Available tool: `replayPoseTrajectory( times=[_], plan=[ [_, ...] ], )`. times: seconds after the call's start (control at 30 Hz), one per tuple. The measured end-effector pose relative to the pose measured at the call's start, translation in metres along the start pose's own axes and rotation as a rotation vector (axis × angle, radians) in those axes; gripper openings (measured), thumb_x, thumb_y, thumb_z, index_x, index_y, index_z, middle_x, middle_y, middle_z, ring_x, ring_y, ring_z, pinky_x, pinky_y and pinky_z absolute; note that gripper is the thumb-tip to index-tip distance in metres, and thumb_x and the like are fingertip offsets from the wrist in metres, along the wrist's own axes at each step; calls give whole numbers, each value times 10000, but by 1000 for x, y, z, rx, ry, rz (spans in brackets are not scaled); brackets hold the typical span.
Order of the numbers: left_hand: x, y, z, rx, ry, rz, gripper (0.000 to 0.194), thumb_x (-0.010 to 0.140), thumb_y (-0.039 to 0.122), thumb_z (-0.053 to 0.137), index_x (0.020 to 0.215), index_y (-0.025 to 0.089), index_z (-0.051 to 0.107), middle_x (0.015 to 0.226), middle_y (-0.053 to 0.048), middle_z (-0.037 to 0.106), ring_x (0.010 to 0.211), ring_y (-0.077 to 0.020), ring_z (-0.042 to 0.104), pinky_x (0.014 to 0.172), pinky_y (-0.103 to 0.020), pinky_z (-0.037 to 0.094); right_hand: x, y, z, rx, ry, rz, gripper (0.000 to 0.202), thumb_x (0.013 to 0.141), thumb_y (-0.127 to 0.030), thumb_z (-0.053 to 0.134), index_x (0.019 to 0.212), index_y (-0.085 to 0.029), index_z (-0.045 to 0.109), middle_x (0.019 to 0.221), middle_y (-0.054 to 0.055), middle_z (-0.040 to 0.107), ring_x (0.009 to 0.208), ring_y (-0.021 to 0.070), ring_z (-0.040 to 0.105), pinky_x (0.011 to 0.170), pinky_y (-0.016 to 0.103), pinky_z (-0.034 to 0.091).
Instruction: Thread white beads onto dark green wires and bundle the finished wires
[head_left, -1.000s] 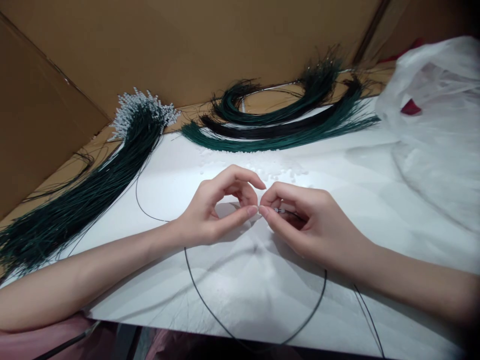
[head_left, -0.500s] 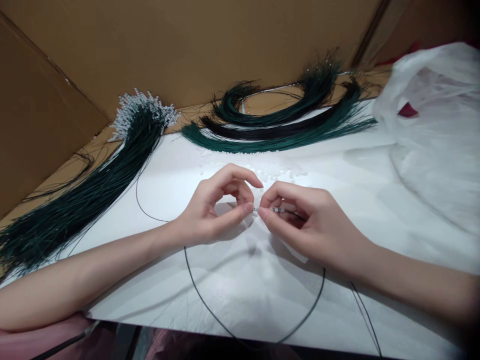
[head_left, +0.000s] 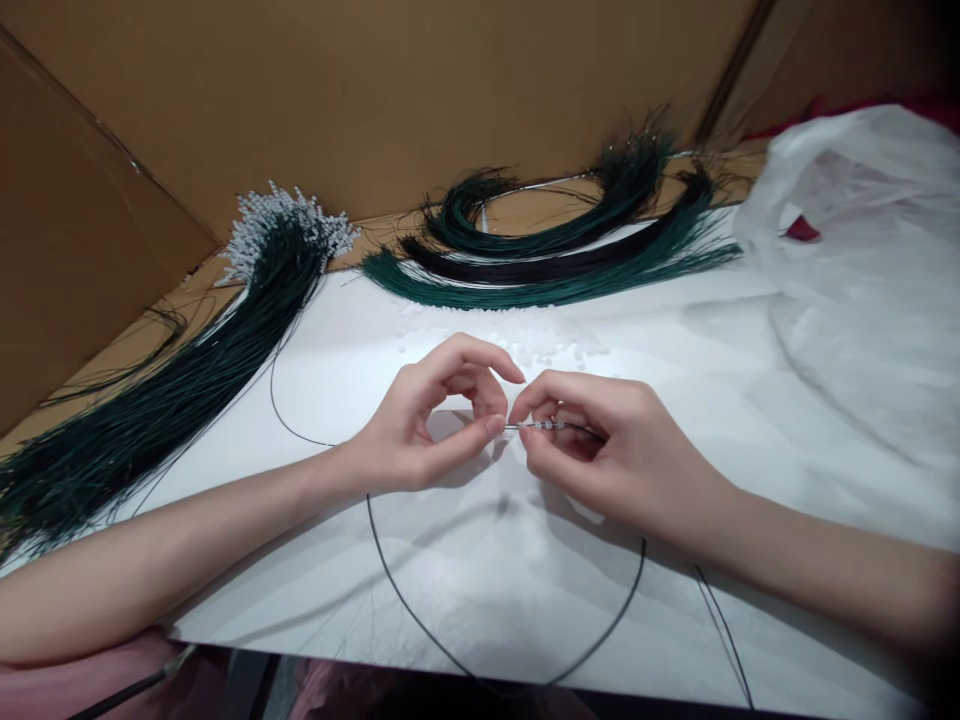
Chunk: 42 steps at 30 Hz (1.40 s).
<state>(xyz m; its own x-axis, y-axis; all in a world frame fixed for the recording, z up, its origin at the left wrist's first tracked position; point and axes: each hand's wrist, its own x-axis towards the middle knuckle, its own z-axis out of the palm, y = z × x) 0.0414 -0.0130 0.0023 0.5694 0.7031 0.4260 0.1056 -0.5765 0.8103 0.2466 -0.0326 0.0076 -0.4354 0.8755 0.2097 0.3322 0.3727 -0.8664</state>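
A dark cord (head_left: 391,577) hangs in a loop below my hands, over the front edge of the white table. My left hand (head_left: 442,415) pinches the cord between thumb and a finger, its index finger arched above. Close beside it, my right hand (head_left: 611,440) pinches the cord where small clear beads (head_left: 549,425) are strung in a row. A short stretch of bare cord shows between the two hands. Beyond my fingers, loose white beads (head_left: 555,345) are scattered on the table.
On the left lies a thick bundle of dark green cords (head_left: 202,350) with white beaded ends (head_left: 289,225). Curved bundles of green and black cords (head_left: 555,285) rest at the back. A translucent plastic bag (head_left: 870,270) stands on the right. Cardboard walls (head_left: 450,80) enclose the white table (head_left: 337,330).
My right hand has shifted slightly left and down, its fingertips now higher on the cord's near end. A little more bare cord shows between the hands. My left hand is almost unmoved.
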Motion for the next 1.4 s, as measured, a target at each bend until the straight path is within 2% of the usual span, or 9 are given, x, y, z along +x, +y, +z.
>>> replayPoseTrajectory(
  times=[0.4, 0.53, 0.7, 0.83, 0.97, 1.1, 1.27, 1.4],
  plan=[
    [-1, -2, 0, -43, -2, -20, 356, 823, 79, 666, 1127, 193, 520, 827, -12, 592, 747, -130, 603, 696, -262, 485, 0, 0, 0, 15, 11, -11, 83, 746, -77, 557, 738, -159, 559, 592, -58, 457, 470, 42, 335, 449, 199, 274],
    [-3, 2, 0, -50, 5, -39, 324, 844, 82, 656, 1123, 184, 527, 827, -12, 604, 743, -123, 602, 698, -252, 474, -1, 2, 0, 32, 1, -18, 46, 788, -117, 573, 776, -148, 604, 605, -49, 471, 478, 45, 354, 449, 197, 279],
    [2, 0, -2, -56, 39, -90, 206, 907, 160, 618, 1101, 183, 552, 827, -8, 607, 745, -110, 592, 707, -234, 467, 0, 3, 1, 5, -5, -50, 114, 842, -132, 561, 740, -143, 611, 629, -33, 509, 501, 49, 382, 471, 197, 303],
    [15, -8, -11, 155, 82, -159, 161, 934, 255, 604, 1076, 179, 607, 869, -17, 612, 768, -112, 561, 675, -228, 433, 1, 4, 1, -2, -2, -41, 117, 841, -124, 561, 731, -146, 596, 628, -37, 506, 504, 48, 384, 484, 198, 310],
    [29, -14, -18, 386, -28, -152, 112, 913, 264, 631, 948, 164, 668, 852, -9, 608, 676, -92, 496, 618, -226, 392, 0, 3, 1, 28, -5, -18, 119, 841, -129, 561, 726, -148, 583, 617, -41, 486, 506, 51, 374, 483, 200, 307],
    [34, -17, -15, 447, -88, -126, 54, 893, 196, 641, 910, 159, 678, 826, -2, 589, 657, -87, 492, 618, -222, 389, 0, 1, 1, 59, -11, 5, 128, 844, -136, 557, 718, -153, 566, 614, -42, 481, 510, 54, 382, 478, 200, 305],
    [36, -22, -9, 483, -83, -107, 63, 880, 127, 627, 845, 156, 670, 827, -6, 606, 703, -96, 520, 634, -217, 392, 1, 0, 1, 61, -12, 13, 126, 841, -139, 559, 716, -157, 568, 621, -39, 489, 514, 57, 391, 480, 205, 307],
    [33, -18, -10, 456, -51, -101, 93, 865, 82, 619, 816, 153, 653, 831, -9, 622, 739, -105, 544, 658, -223, 407, 1, 2, 2, 58, -1, 5, 125, 846, -148, 563, 722, -157, 576, 616, -39, 487, 504, 57, 370, 472, 211, 295]
  ],
)
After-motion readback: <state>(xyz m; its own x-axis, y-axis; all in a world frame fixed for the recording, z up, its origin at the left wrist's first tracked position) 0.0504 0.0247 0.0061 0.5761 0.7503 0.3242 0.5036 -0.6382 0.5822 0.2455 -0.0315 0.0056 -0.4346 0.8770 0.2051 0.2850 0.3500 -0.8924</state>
